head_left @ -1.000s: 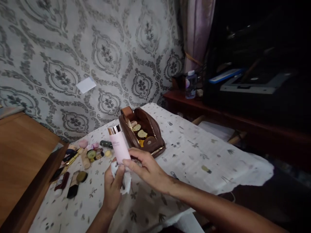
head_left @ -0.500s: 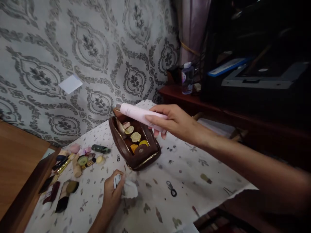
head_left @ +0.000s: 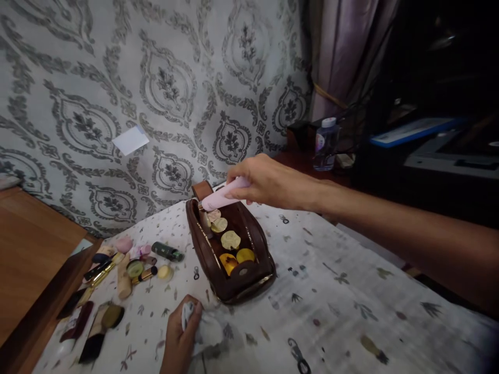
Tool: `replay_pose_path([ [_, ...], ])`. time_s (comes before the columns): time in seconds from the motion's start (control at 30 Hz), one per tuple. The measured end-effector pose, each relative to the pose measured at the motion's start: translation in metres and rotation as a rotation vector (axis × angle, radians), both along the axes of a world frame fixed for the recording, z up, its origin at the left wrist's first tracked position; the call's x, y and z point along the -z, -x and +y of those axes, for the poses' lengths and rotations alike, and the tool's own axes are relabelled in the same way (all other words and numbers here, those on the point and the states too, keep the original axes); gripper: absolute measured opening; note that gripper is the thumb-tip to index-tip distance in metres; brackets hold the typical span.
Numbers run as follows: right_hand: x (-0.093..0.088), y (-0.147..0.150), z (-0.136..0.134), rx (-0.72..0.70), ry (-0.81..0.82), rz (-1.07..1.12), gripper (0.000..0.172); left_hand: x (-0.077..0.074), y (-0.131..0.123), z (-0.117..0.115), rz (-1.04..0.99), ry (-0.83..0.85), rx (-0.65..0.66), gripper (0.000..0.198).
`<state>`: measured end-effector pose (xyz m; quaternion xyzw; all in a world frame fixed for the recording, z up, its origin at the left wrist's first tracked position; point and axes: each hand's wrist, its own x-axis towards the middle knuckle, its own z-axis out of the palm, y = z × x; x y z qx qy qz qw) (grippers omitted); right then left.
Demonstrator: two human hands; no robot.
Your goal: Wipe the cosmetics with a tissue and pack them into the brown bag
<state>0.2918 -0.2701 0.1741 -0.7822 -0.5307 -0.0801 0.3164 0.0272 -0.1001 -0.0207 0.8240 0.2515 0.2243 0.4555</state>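
Note:
My right hand point(head_left: 265, 183) is closed round a pale pink bottle point(head_left: 223, 198), held slanted with its cap end dipping into the far end of an open brown zip pouch point(head_left: 255, 265). The pouch lies on a white patterned cloth point(head_left: 335, 306) and holds several round gold and yellow lidded items point(head_left: 231, 240). My left hand point(head_left: 180, 337) rests on the cloth near the front edge, fingers closed on a crumpled white tissue point(head_left: 206, 330), just in front of the pouch.
A scatter of cosmetics point(head_left: 128, 265), brushes and small tubes lies on the cloth left of the pouch. A wooden surface point(head_left: 27, 259) borders the left side. Behind stands a patterned wall; a clear bottle point(head_left: 325, 144) sits on a dark shelf at the right.
My right hand carried the pink bottle from near my left hand up and over to the pouch, then tipped its cap end down into it. My left hand stayed low with the tissue.

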Motion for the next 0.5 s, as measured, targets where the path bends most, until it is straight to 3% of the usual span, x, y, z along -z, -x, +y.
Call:
replay_pose_path([
  [0.23, -0.01, -0.003, 0.009, 0.053, 0.096, 0.113, 0.015, 0.003, 0.002, 0.008, 0.042, 0.032, 0.058, 0.045],
  [0.5, 0.004, 0.011, 0.037, -0.16, 0.307, 0.162, 0.011, 0.009, 0.005, 0.021, 0.128, 0.011, 0.142, 0.044],
])
